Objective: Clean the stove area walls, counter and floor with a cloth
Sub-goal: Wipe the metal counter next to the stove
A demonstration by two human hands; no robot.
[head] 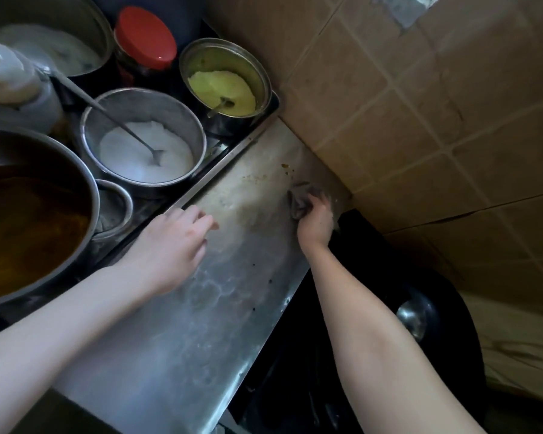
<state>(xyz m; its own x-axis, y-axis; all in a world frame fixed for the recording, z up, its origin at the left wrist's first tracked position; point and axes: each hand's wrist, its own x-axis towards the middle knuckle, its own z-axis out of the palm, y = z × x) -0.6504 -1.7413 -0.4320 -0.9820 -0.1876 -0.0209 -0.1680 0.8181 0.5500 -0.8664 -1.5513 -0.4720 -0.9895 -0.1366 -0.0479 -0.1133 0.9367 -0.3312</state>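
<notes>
My right hand (315,222) grips a crumpled grey cloth (301,197) and presses it on the steel counter (207,308) near the tiled wall (420,120). Brown crumbs and stains (264,178) lie on the counter just beyond the cloth. My left hand (173,245) rests flat on the counter's left edge, fingers relaxed, holding nothing. The counter surface shows smeared wet marks.
Left of the counter a tray holds a steel bowl of white powder with a spoon (143,139), a bowl of yellow paste (224,86), a red-lidded jar (146,42) and a large pot of brown liquid (29,214). A black wok (420,324) sits at the right below the wall.
</notes>
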